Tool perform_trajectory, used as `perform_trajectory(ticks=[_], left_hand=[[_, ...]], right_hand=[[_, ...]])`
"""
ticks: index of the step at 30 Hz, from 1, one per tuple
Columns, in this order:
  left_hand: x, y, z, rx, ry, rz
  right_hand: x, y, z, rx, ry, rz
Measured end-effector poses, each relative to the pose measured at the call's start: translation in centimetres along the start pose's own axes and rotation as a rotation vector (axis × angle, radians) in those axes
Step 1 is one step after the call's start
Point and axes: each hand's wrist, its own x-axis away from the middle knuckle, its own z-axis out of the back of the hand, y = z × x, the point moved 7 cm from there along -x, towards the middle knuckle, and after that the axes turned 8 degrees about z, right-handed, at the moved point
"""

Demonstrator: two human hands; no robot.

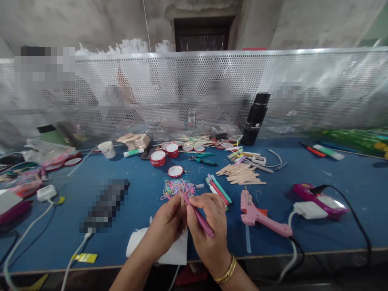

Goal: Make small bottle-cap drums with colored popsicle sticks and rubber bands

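Observation:
Near the table's front edge, my left hand (168, 222) is closed around a thin wooden craft stick (182, 197), mostly hidden by the fingers. A purple marker pen (205, 224) is in the grip of my right hand (210, 212), its tip end touching or very near the stick. White paper (176, 252) lies beneath both hands. Just beyond the fingertips is a heap of small coloured rubber bands (178, 186). Several more marker pens (218, 192) lie to the right of it, and a pile of craft sticks (244, 174) sits behind them.
A pink glue gun (260, 220) lies at right, near a purple power strip (329, 206) with cables. At left is a phone (106, 206) on a cord. Red-and-white tape rolls (158, 157), pliers (204, 160), a paper cup (107, 150) and a black bottle (256, 119) stand or lie farther back, before a perforated metal screen (182, 87).

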Motion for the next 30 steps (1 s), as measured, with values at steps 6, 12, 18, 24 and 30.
perform_trajectory(ticks=[6,12,18,24,30], left_hand=[[0.00,0.02,-0.27,0.031,-0.027,-0.007],[-0.06,-0.25,0.02,0.015,0.005,0.002],[0.08,0.44,-0.40,0.007,-0.024,0.007],[0.15,0.30,-0.11,-0.012,0.006,0.005],[-0.04,0.00,0.09,-0.017,0.019,-0.005]], right_hand=[[-0.01,-0.16,0.43,-0.009,0.057,0.030],[-0.16,-0.27,0.06,-0.023,-0.001,0.021],[0.16,0.16,0.37,0.007,0.044,0.004],[-0.06,-0.13,0.11,-0.021,0.011,0.020],[0.08,0.20,0.06,0.019,0.008,0.005]])
